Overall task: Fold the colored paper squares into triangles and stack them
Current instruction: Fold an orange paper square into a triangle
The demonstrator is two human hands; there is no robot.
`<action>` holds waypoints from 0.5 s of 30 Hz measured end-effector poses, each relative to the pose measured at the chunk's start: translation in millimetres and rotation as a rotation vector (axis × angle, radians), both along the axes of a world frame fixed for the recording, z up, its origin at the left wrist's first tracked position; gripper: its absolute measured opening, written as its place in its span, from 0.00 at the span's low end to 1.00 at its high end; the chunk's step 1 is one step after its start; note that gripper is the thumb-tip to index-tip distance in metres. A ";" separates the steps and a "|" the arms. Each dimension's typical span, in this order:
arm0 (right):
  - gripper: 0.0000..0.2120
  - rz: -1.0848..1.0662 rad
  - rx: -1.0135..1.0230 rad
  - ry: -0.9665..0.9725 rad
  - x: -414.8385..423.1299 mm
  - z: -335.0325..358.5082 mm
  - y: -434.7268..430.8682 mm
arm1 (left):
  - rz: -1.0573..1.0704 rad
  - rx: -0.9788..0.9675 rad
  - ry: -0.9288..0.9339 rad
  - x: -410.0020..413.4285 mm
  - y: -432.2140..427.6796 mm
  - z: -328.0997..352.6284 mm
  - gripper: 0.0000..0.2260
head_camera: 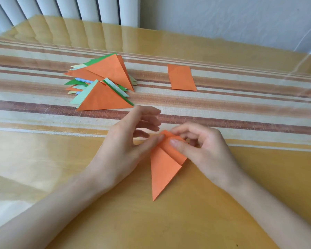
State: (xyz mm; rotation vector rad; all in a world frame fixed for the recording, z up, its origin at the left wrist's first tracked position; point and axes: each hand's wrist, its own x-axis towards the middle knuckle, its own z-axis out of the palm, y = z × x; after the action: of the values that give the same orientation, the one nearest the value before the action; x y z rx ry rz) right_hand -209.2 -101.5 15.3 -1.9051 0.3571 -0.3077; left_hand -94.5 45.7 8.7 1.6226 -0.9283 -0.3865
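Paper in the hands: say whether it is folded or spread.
Folded: the paper shows overlapping layers and tapers to a point.

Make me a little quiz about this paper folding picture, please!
1. True or false: the left hand and the right hand both pinch the orange paper at its far end.
2. Which colour lies on top of the pile of folded triangles? A blue, B orange, C pink.
3. Fill in: the lone orange rectangle lies to the ____ of the pile.
Key: 1 true. 2 B. 3 right.
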 end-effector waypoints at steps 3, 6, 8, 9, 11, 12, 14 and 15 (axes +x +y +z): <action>0.04 -0.146 0.217 -0.071 0.8 1.7 -0.3 | 0.035 0.014 0.113 1.3 0.9 2.6 0.18; 0.09 -0.166 0.253 -0.071 0.7 2.5 -1.2 | -0.017 0.001 0.187 0.7 0.5 4.9 0.15; 0.09 -0.108 0.232 -0.064 0.2 1.6 -0.5 | -0.053 -0.013 0.207 0.2 0.6 4.7 0.14; 0.08 -0.081 0.219 -0.059 -0.1 1.7 -0.7 | -0.074 -0.013 0.201 -0.1 0.9 4.0 0.13; 0.08 -0.035 0.228 -0.047 -0.4 3.2 -2.9 | -0.105 -0.006 0.158 -0.6 1.2 3.3 0.13; 0.07 -0.009 0.266 -0.044 -0.7 4.3 -4.3 | -0.114 -0.007 0.133 -0.7 1.4 3.0 0.12; 0.06 0.030 0.354 -0.042 -0.9 6.8 -5.9 | -0.127 -0.020 0.109 -0.9 1.0 3.3 0.12; 0.06 0.033 0.379 -0.043 -1.0 6.7 -6.3 | -0.132 -0.028 0.113 -1.2 0.6 3.5 0.11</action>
State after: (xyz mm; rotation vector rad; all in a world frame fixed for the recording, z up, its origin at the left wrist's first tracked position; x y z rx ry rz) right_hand -210.2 -107.8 22.1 -1.5285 0.3287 -0.2390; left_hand -95.7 46.3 12.2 1.5025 -0.9533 -0.5483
